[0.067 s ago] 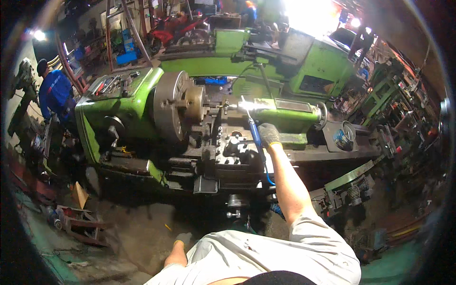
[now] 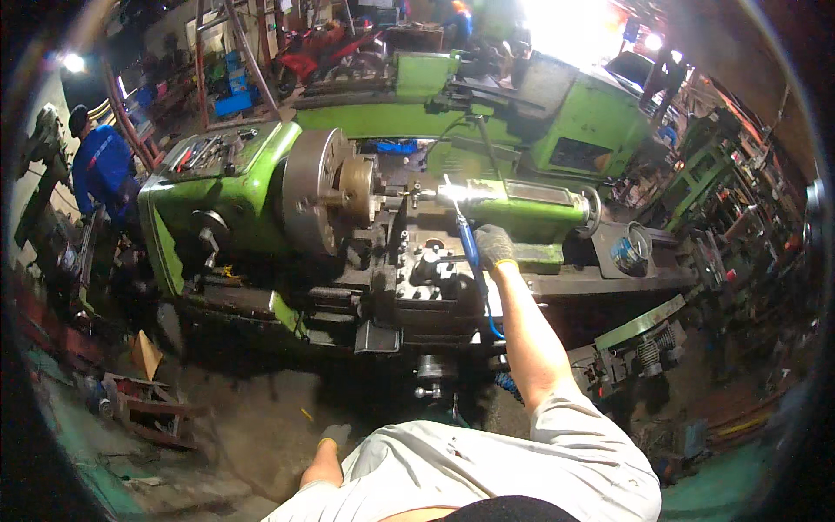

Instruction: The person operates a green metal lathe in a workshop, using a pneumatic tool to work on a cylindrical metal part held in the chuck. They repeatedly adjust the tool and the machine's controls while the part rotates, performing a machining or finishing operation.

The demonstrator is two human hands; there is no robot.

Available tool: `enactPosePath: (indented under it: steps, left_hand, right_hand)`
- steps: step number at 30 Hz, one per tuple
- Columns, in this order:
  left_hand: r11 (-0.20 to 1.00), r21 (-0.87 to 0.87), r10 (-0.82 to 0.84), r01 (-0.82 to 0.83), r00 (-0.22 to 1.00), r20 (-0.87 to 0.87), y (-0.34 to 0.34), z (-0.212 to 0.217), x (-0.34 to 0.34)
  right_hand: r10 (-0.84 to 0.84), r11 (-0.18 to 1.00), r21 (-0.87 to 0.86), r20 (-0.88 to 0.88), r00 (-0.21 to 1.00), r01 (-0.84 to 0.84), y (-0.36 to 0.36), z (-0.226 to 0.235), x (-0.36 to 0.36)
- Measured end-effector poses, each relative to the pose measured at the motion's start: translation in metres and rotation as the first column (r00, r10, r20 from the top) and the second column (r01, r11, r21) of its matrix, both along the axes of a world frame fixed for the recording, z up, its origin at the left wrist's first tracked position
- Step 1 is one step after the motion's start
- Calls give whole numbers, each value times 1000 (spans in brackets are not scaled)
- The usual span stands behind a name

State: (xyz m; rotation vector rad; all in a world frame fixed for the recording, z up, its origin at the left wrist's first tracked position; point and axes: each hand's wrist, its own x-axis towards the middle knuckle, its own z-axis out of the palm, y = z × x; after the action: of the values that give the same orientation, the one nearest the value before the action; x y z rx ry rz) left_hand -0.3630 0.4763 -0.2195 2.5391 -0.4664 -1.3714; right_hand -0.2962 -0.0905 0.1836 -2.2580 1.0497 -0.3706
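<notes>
My right hand (image 2: 495,246), in a grey glove with a yellow cuff, reaches forward over the lathe. It is closed on a slim blue air blow gun (image 2: 468,243), whose metal neck points up toward the green tailstock (image 2: 513,207). A blue hose (image 2: 494,324) hangs down from the gun. Left of the gun, the big round chuck (image 2: 313,193) holds a brownish cylindrical workpiece (image 2: 357,191). Below the gun is the tool post (image 2: 426,268) on its carriage. My left hand (image 2: 333,433), gloved too, hangs low at my side, away from the machine; its fingers are too small to make out.
Hand tools (image 2: 202,155) lie on the green headstock (image 2: 235,187). A round container with blue stuff (image 2: 628,252) stands on the bed's right end. Another green lathe (image 2: 357,122) runs behind. At far left a person in blue (image 2: 103,161) stands by other machinery.
</notes>
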Motion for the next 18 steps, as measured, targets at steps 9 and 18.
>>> enactPosePath:
  steps: [9,18]
  left_hand:
    - [994,-15,106,-105,990,87,11,-26,-4]
    - [997,-67,46,-37,991,126,33,-45,-9]
  right_hand:
    - [297,837,-456,-87,951,-303,-45,-52,16]
    - [61,998,7,180,982,-63,-30,-46,22]
